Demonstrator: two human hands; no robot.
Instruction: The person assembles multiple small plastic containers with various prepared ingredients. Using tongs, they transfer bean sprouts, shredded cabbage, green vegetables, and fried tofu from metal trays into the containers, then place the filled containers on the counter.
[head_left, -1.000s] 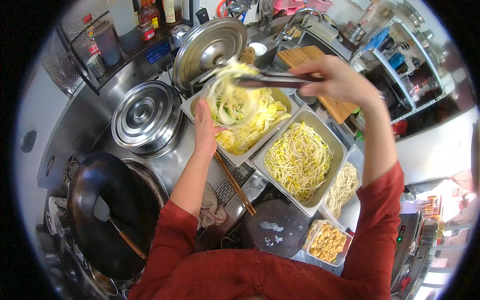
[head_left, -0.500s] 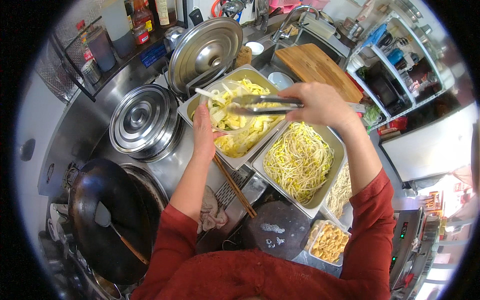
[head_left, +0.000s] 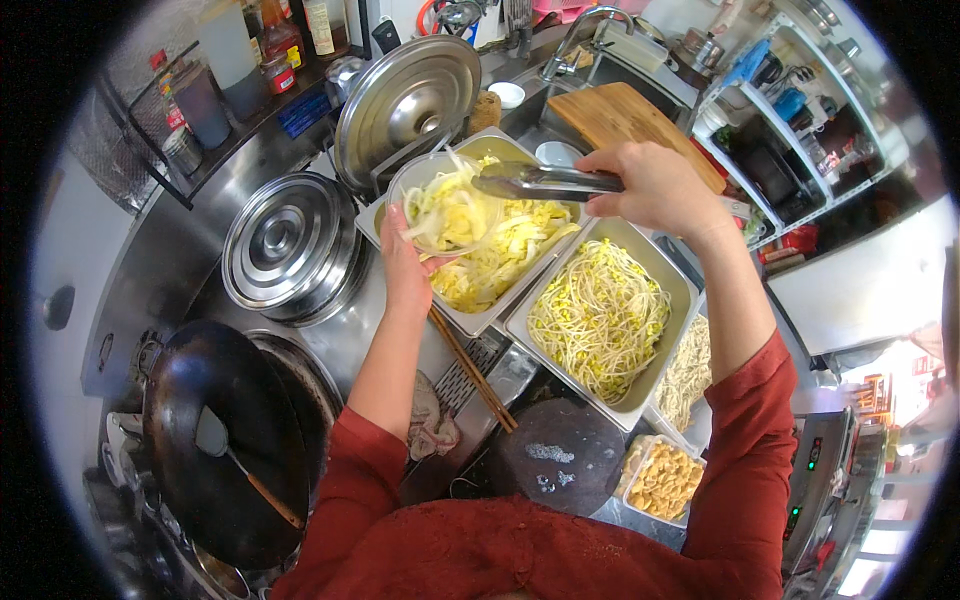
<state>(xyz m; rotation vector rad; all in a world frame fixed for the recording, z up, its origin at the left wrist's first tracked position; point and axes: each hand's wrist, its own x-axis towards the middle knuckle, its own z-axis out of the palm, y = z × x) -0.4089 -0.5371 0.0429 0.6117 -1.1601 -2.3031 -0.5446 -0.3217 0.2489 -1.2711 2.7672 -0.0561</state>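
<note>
A clear plastic bowl (head_left: 396, 183) of shredded napa cabbage is held in my left hand (head_left: 407, 275), thumb near its rim and fingers beneath. It is over the left part of a rectangular steel pan (head_left: 476, 323) of chopped yellow-white cabbage (head_left: 535, 232). Metal tongs (head_left: 550, 182) are gripped in my right hand (head_left: 655, 190), with their tips at the bowl's right side; whether they pinch any cabbage is unclear. Pale strips in the bowl are blurred by motion. Beside the cabbage pan, another steel pan (head_left: 685, 295) contains bean sprouts (head_left: 600, 315).
A blackened wok (head_left: 210, 490) with a spatula (head_left: 212, 432) is at left, near a lidded steel pot (head_left: 280, 230). Chopsticks (head_left: 470, 365) and a cloth (head_left: 430, 420) lie nearby. A wooden board (head_left: 635, 125) rests by the sink. Noodle-like strands (head_left: 685, 370) and a yellow-food tub (head_left: 665, 480) are at right.
The tongs and my right hand have shifted slightly right and up. Cabbage strips in the bowl have changed position and blur. My left hand still holds the bowl, a little farther left.
</note>
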